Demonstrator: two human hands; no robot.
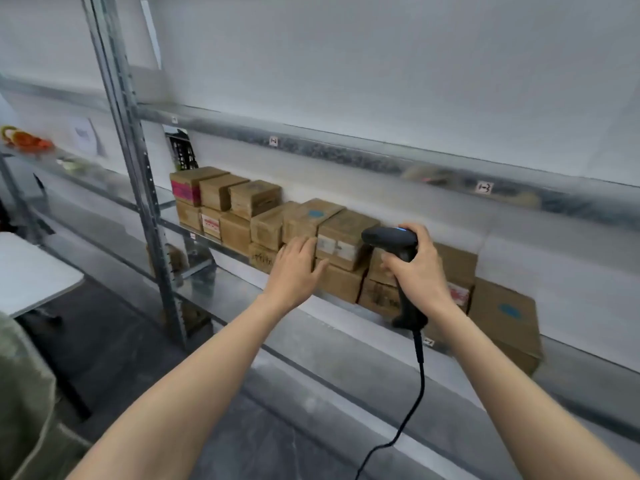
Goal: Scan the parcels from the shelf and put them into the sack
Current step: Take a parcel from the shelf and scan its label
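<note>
While the right hand grips a black corded scanner, the left hand lays straight fingers on brown cardboard parcels, stacked two high along the front edge of the shelf, some with blue dots or pink labels.

Roughly sixteen cardboard parcels on one shelf, two of them blue-dotted, one handheld scanner, one left hand, one right hand
</note>
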